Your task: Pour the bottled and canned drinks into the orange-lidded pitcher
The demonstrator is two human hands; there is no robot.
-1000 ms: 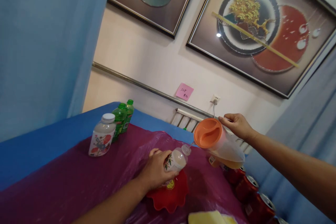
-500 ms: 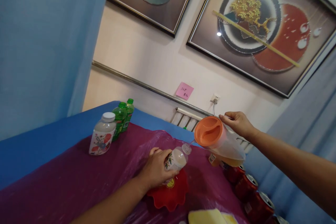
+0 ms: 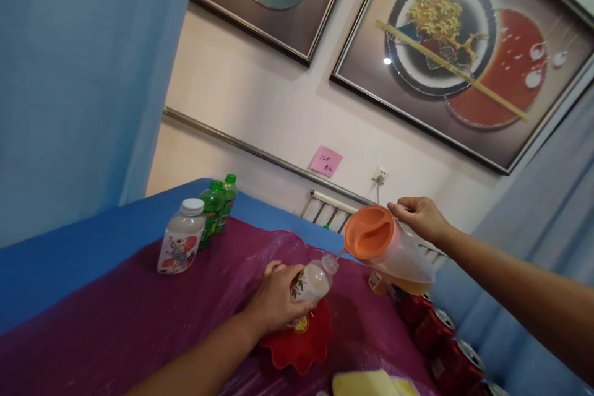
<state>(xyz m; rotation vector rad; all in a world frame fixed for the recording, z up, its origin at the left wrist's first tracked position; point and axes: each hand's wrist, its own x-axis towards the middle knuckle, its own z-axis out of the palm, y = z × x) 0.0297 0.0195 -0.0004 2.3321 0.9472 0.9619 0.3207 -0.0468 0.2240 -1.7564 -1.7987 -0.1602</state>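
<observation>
My left hand is wrapped round a small clear bottle with a printed label, holding it tilted over a red scalloped dish. My right hand grips the handle of a clear pitcher with an orange lid. The pitcher is tipped toward the bottle's open mouth, and a thin stream of amber liquid runs from its spout into it. Amber liquid lies in the pitcher's lower side.
A white-capped bottle with a flower label and two green bottles stand at the back left on the purple plastic sheet over a blue table. Several red cans lie at the right. A yellow sponge sits at the front edge.
The pitcher and my right hand have shifted slightly up and right. The bottle in my left hand has stayed over the red dish.
</observation>
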